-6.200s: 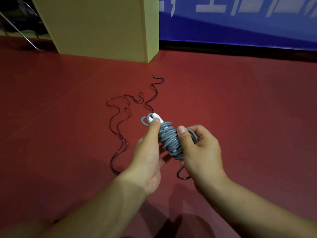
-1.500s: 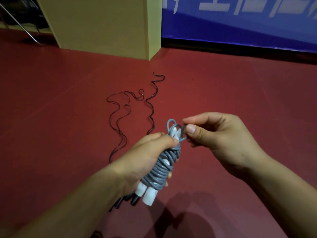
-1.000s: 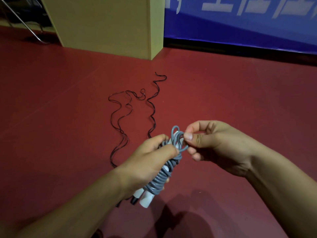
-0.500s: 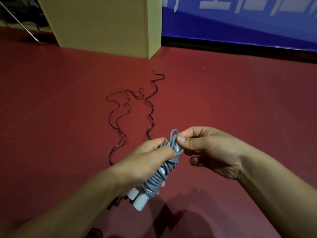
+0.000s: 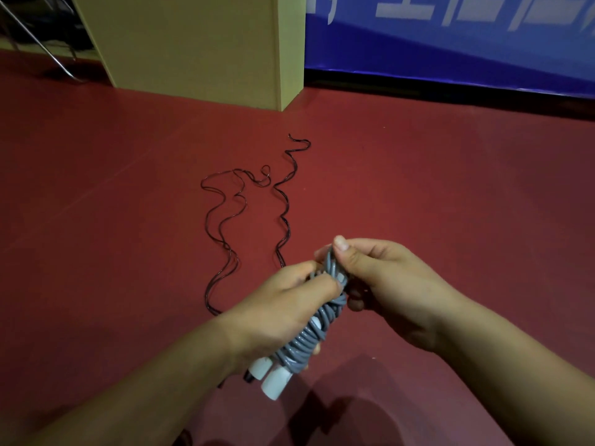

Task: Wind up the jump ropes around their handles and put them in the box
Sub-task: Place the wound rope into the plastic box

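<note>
while left hand (image 5: 289, 304) grips grey rope (image 5: 309, 339) bundle at frame centre to keep coils tight, right hand (image 5: 380, 284) pinches its end loop, likely tucking it.

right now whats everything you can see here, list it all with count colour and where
grey jump rope: one, grey cord wound round white handles, held in both hands at centre
white handles: two, white, ends sticking out below the coil
black rope: one, black, thin, lying loose in wavy lines on the floor beyond the hands
floor: one, dark red, fills most of the view
board: one, pale yellow-green, standing on the floor at top left
banner: one, blue with pale lettering, top right
metal tube: silvery, far top left
left hand: one, grips the coil
right hand: one, pinches the cord's upper end
</note>
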A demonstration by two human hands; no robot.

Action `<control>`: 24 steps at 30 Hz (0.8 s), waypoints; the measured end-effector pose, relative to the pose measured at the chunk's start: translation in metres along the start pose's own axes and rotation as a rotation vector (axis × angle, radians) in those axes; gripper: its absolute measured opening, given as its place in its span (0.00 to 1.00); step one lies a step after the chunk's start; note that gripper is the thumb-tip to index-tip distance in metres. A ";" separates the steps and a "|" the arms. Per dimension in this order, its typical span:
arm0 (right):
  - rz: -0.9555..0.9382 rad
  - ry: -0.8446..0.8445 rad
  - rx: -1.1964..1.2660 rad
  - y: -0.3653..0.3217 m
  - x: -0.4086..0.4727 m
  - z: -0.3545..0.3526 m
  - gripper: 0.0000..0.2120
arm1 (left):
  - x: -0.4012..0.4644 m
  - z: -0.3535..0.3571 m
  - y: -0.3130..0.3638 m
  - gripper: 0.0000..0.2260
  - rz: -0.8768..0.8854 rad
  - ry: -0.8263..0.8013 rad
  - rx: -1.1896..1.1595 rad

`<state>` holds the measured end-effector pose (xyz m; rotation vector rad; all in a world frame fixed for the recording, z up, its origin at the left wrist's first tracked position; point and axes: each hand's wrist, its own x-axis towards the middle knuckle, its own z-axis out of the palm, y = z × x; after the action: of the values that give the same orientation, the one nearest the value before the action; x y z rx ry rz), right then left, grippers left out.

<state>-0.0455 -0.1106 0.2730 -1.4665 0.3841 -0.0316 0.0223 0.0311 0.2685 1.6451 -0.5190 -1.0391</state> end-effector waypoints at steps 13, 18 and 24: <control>0.027 -0.259 0.110 -0.018 0.001 -0.027 0.11 | 0.003 -0.007 0.001 0.16 0.098 0.071 0.037; -0.066 -0.224 0.104 -0.009 0.005 -0.023 0.07 | -0.001 -0.004 0.004 0.10 0.064 -0.030 -0.126; -0.245 -0.033 -0.163 0.001 0.008 -0.013 0.05 | 0.001 -0.001 -0.001 0.13 0.090 0.028 -0.041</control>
<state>-0.0421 -0.1248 0.2692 -1.6670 0.1813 -0.1755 0.0234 0.0307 0.2668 1.5839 -0.5445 -0.9534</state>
